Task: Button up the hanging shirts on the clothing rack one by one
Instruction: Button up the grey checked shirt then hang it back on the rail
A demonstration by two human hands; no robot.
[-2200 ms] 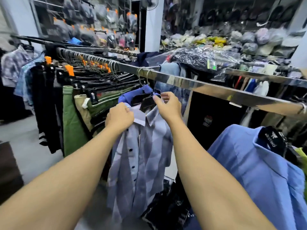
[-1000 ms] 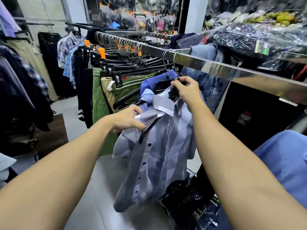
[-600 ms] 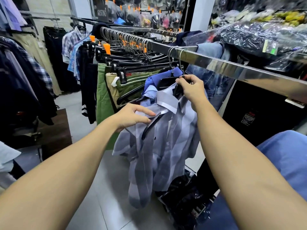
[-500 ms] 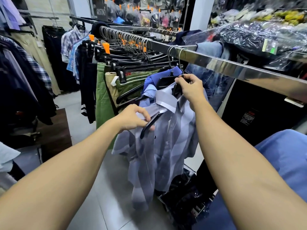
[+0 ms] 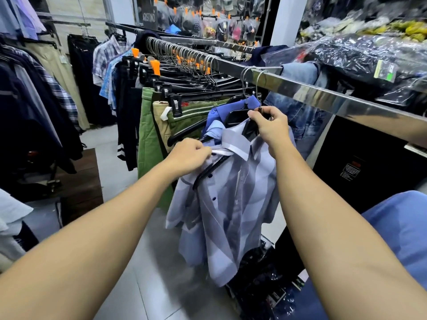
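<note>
A grey-blue plaid short-sleeved shirt (image 5: 226, 209) with dark buttons hangs half off a black hanger (image 5: 209, 168) below the chrome rack rail (image 5: 323, 93). Its front is open and the hanger's left arm sticks out of the cloth. My left hand (image 5: 189, 155) pinches the shirt's left collar and shoulder cloth beside that arm. My right hand (image 5: 269, 127) grips the hanger's neck just under its wire hook. A darker blue shirt (image 5: 218, 114) hangs right behind.
Green and khaki trousers (image 5: 150, 125) on clip hangers crowd the rail to the left. Denim (image 5: 298, 112) hangs behind my right hand. Another blue shirt (image 5: 399, 229) is at the right edge. Plastic-wrapped clothes (image 5: 360, 54) lie on top; dark bags (image 5: 261, 280) sit on the floor.
My left hand has moved up from the hanger's arm to the collar and now pinches the cloth there. My right hand keeps its grip on the hanger's neck. The shirt hangs a little straighter.
</note>
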